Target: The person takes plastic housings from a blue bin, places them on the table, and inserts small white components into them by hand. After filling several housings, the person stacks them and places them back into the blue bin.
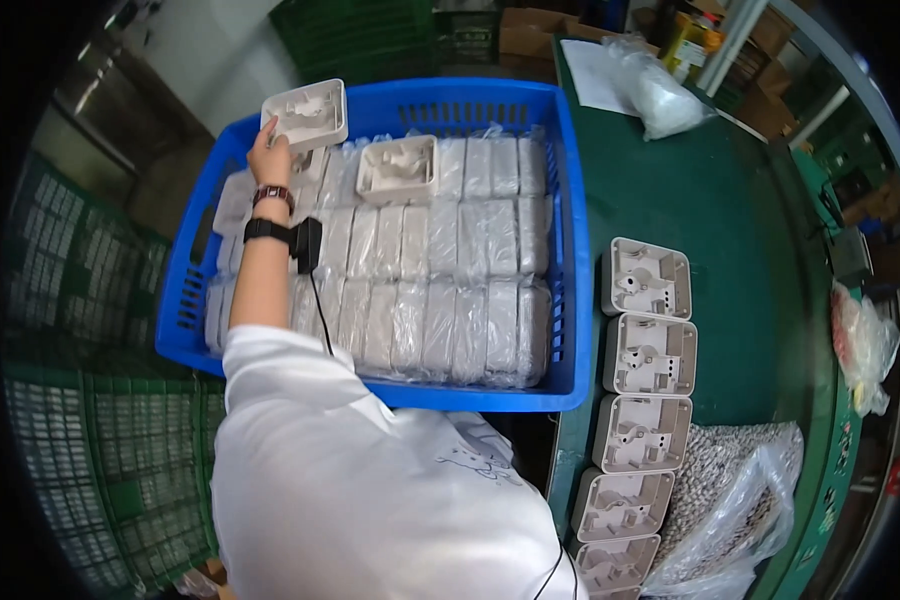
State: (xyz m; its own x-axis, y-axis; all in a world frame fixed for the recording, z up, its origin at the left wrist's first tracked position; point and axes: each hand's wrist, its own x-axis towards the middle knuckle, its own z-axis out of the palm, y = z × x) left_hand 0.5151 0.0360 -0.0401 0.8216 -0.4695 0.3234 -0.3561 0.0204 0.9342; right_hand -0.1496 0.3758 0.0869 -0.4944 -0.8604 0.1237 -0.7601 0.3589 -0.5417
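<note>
My left hand [269, 158] is closed on the near left corner of a white plastic housing [307, 113], an open shallow box with moulded posts inside. It holds this housing over the far left corner of a blue plastic crate [470, 400]. Rows of pale parts in clear plastic bags [410, 325] fill the crate. On top of them, right of my hand, lies a second open housing [398, 170]. A dark strap with a small black device [307, 245] and a bracelet are on my left wrist. My right hand is out of view.
On the green table [740, 330] at the right, several open housings [650, 356] stand in a column along its near edge. Beside them lies a clear bag of small pale parts [735, 490]. A crumpled plastic bag [665, 100] sits farther back. Green crates [60, 450] stack at the left.
</note>
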